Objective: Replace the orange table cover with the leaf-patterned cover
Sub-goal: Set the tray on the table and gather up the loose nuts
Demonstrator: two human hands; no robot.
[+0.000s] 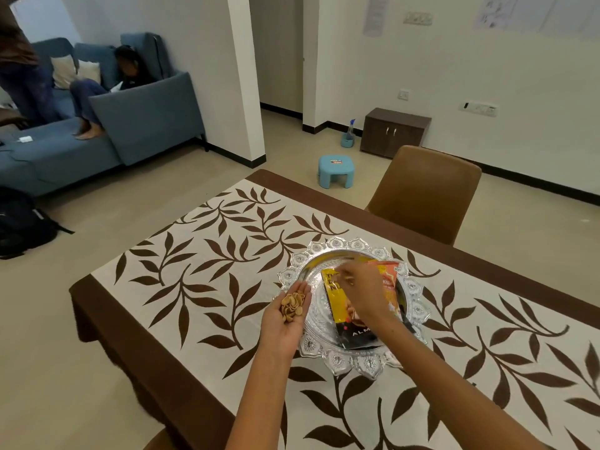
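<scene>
The leaf-patterned cover [207, 254] lies spread over the table. Her left hand [289, 315] cups small golden discs [293, 306], palm up. Her right hand [363, 292] hides the packets [337, 306] on the silver tray [324, 349]; its blurred fingertips seem to pinch something, I can't tell what.

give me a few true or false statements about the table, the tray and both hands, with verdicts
1. The leaf-patterned cover lies spread on the table. True.
2. The left hand is empty. False: its upturned palm carries small round golden pieces.
3. The silver tray holds snack packets. True.
4. The right hand rests flat on the cover. False: it reaches over the tray, pinching something small.
5. An orange cover lies over the table. False: none shows.
</scene>
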